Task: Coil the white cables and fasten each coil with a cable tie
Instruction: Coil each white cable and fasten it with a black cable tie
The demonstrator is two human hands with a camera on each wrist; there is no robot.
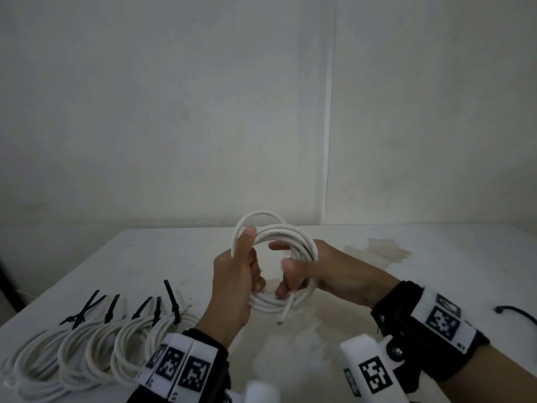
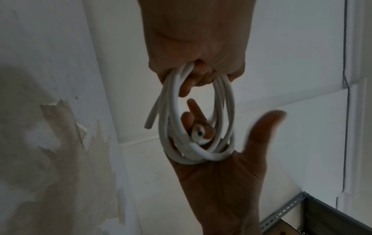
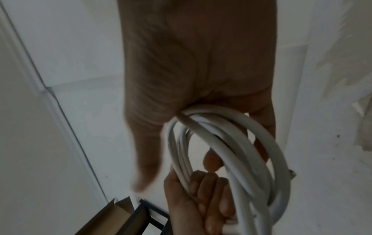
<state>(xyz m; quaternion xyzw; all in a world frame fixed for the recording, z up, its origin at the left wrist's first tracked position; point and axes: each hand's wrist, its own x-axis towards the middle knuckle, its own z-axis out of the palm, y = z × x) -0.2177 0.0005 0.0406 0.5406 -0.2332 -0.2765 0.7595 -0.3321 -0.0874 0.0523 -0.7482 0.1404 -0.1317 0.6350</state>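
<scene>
A white cable coil [image 1: 290,231] is held upright above the white table [image 1: 436,286] between both hands. My left hand [image 1: 247,269] grips the coil's left side, thumb on top of the strands. My right hand [image 1: 290,271] reaches through the coil's right side, with the strands across its palm and its lower fingers curled round them. A free cable end [image 1: 286,308] sticks out downward below the right fingers. In the left wrist view the coil [image 2: 227,111] hangs from my left hand [image 2: 197,47] onto the right palm [image 2: 217,182]. No tie is on this coil.
Several coiled white cables [image 1: 87,344], each bound with a black cable tie [image 1: 174,301], lie in a row at the table's front left. One loose black cable tie [image 1: 514,311] lies at the right edge. A pale wall stands behind the table.
</scene>
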